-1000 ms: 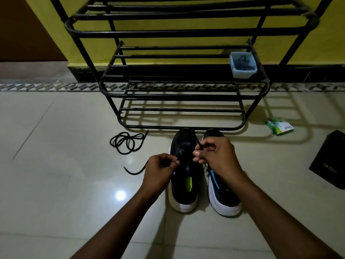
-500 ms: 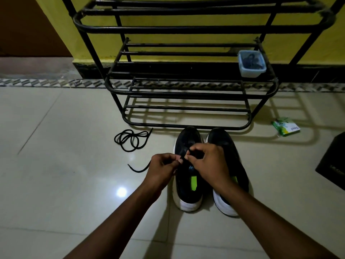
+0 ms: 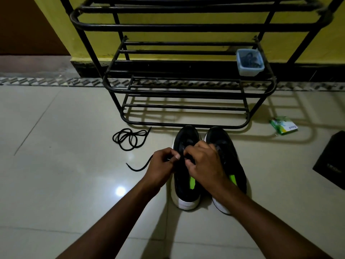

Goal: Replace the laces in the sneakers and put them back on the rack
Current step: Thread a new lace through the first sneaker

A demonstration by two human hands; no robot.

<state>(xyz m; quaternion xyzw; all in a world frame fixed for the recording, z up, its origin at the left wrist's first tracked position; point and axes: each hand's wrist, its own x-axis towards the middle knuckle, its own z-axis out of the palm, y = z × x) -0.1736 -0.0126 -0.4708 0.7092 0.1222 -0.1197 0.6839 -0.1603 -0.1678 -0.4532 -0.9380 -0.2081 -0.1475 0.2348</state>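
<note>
My left hand pinches the black lace, its tail trailing left across the floor; my right hand pinches it just over the eyelets of the left sneaker. That sneaker lies lengthwise away from me, toe at the rack, directly under both hands.

1. The place was a dimly lit room or hallway in a home.
2. A black metal shoe rack with several barred shelves stood at the far side, against a yellow wall with a dark base.
3. The floor was glossy cream tile, with a patterned border strip along the wall.
4. Black sneakers sat on the tiles just in front of the rack.
5. A small plastic tub rested on a shelf at the right, and a green packet lay on the tiles further right.
</note>
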